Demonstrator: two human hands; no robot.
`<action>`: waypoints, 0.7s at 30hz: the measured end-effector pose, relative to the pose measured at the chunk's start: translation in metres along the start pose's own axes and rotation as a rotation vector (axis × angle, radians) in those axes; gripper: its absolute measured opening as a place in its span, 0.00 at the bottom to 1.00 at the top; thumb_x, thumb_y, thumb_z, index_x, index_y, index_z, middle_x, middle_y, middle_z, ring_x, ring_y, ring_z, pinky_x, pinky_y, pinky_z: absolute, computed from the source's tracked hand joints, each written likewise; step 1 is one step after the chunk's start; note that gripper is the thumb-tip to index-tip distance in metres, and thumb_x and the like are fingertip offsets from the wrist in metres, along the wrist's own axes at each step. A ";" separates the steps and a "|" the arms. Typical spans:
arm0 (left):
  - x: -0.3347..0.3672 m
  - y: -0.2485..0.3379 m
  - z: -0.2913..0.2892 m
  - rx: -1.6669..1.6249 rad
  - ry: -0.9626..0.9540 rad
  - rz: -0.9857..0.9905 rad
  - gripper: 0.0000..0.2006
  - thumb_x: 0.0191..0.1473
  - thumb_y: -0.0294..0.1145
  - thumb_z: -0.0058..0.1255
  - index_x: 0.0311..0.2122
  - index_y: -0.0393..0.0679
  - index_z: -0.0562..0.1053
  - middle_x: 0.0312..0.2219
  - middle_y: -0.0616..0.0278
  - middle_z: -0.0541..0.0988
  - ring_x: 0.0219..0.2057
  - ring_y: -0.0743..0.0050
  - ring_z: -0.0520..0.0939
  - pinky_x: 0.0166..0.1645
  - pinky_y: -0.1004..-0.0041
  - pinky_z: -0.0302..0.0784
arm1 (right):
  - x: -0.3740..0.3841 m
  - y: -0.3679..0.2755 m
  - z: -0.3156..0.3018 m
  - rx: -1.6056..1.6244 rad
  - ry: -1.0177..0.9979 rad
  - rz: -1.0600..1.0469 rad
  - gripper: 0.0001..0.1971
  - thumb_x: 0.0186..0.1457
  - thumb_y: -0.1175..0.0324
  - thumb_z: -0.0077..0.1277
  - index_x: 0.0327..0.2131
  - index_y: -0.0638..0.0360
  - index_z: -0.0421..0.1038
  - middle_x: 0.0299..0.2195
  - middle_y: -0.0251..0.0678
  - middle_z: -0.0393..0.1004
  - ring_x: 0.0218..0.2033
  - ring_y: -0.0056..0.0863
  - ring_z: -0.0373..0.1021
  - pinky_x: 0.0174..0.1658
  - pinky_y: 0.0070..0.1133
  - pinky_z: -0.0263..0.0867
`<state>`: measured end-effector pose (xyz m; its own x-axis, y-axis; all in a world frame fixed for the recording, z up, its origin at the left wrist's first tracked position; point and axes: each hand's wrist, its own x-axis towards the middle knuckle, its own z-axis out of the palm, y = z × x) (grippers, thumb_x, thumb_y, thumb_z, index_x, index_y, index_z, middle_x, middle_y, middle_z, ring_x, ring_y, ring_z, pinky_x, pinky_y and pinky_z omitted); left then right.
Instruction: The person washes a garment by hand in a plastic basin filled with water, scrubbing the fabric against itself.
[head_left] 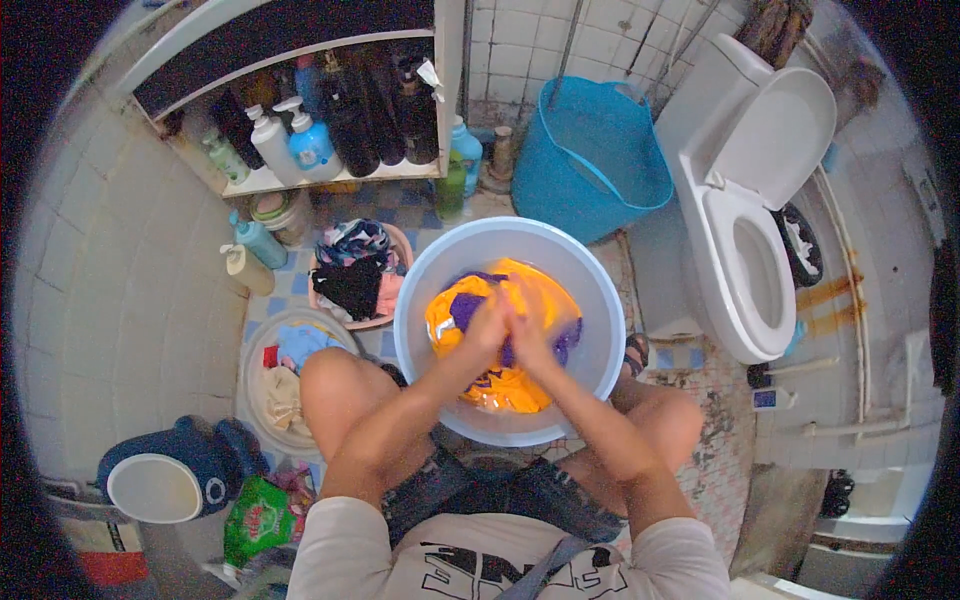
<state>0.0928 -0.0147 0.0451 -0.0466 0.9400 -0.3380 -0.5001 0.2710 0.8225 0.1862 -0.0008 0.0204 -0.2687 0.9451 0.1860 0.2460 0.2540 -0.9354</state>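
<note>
A light blue round basin stands between my knees with a wet yellow-and-purple garment bunched inside. My left hand and my right hand meet over the middle of the garment, pressed close together. Both are closed on its cloth, and a purple fold shows just below them. Motion smears the fingers, so their exact grip is unclear. A little water glistens around the garment at the near side of the basin.
Left of the basin are a pink basin of dark clothes and a pale basin of light clothes. A blue tub stands behind, a toilet at right, a bottle-filled cabinet at back left. A green bag lies near left.
</note>
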 end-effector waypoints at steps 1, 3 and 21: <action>-0.011 0.000 0.008 0.186 -0.058 0.152 0.24 0.57 0.46 0.32 0.49 0.36 0.63 0.44 0.56 0.69 0.47 0.67 0.68 0.53 0.73 0.60 | 0.009 0.007 -0.021 0.118 -0.040 0.254 0.21 0.57 0.66 0.30 0.54 0.60 0.52 0.48 0.45 0.63 0.49 0.36 0.60 0.51 0.25 0.54; 0.004 -0.023 -0.013 0.234 -0.008 0.087 0.24 0.57 0.45 0.33 0.49 0.34 0.62 0.46 0.56 0.67 0.49 0.67 0.66 0.54 0.74 0.57 | 0.034 0.028 -0.041 -0.076 0.030 0.398 0.19 0.57 0.64 0.29 0.47 0.62 0.61 0.40 0.44 0.70 0.43 0.36 0.65 0.46 0.23 0.59; 0.009 0.011 0.015 0.730 -0.399 0.507 0.40 0.34 0.36 0.63 0.53 0.39 0.56 0.45 0.57 0.67 0.48 0.64 0.67 0.54 0.70 0.59 | 0.051 -0.070 -0.098 0.438 -0.212 0.318 0.13 0.55 0.63 0.42 0.38 0.63 0.67 0.30 0.31 0.71 0.31 0.18 0.66 0.35 0.17 0.63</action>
<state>0.1000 -0.0004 0.0581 0.2553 0.9451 0.2040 0.1642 -0.2503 0.9541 0.2463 0.0495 0.1251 -0.4366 0.8876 -0.1468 -0.0508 -0.1872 -0.9810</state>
